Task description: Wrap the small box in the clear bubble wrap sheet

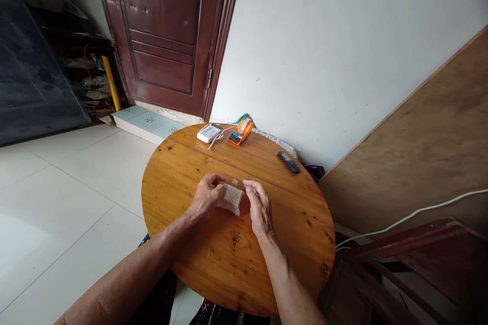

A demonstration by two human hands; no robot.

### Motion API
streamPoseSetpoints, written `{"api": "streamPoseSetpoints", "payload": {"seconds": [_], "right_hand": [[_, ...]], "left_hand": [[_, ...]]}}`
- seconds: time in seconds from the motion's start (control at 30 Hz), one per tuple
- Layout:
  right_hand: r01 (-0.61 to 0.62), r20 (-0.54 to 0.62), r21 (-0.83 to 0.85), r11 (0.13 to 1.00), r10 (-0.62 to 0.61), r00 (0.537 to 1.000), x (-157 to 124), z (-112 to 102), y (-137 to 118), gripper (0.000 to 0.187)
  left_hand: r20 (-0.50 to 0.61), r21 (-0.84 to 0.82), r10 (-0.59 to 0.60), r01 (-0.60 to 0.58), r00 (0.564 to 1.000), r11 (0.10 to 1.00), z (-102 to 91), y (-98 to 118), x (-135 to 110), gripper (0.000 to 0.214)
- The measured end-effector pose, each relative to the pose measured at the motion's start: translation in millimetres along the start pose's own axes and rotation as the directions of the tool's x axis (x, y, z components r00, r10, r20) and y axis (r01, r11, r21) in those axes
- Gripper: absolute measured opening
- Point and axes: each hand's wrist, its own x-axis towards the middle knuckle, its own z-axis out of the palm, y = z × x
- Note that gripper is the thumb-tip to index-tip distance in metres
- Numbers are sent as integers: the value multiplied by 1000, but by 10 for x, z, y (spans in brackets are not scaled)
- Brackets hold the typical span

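Note:
A small squarish packet [229, 206] in pale translucent wrapping lies on the round wooden table [244, 264]. A beige patterned square shows on its upper face, and a small pale flap or piece of tape [235, 182] is at its far edge. My left hand [208, 194] is at the packet's left side, thumb against its corner and fingers curled beyond it. To the right, my right hand [260, 208] is raised beside the packet, fingers bent and thumb slightly apart, with nothing visible in them.
Near the table's far edge are a white device with a cable [209, 133] and an orange tape dispenser [241, 133]. A dark blurred-out object [288, 162] lies at the back right. The white wall [324, 61] stands behind, and dark red wooden furniture [412, 244] is at the right.

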Motion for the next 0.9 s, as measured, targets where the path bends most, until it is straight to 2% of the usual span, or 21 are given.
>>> {"api": "streamPoseSetpoints", "payload": {"seconds": [0.1, 0.33, 0.53, 0.77, 0.9], "right_hand": [[2, -22, 35, 999, -1, 1000, 5, -23, -19, 29], [27, -108, 54, 998, -21, 994, 14, -115, -86, 22], [131, 38, -53, 990, -129, 991, 8, -137, -66, 14], [206, 76, -129, 970, -197, 977, -6, -119, -86, 9], [260, 146, -182, 948, -236, 961, -10, -116, -114, 8]], "left_hand": [[-15, -18, -5, 5, 1000, 1000, -45, -37, 12, 25], [28, -70, -63, 65, 998, 995, -90, -50, 0, 19], [59, -34, -105, 107, 993, 994, -87, -8, -25, 20], [66, 0, -119, 120, 991, 993, -87, 43, -50, 20], [62, 12, -127, 127, 990, 992, -81, 32, -43, 22]]}}
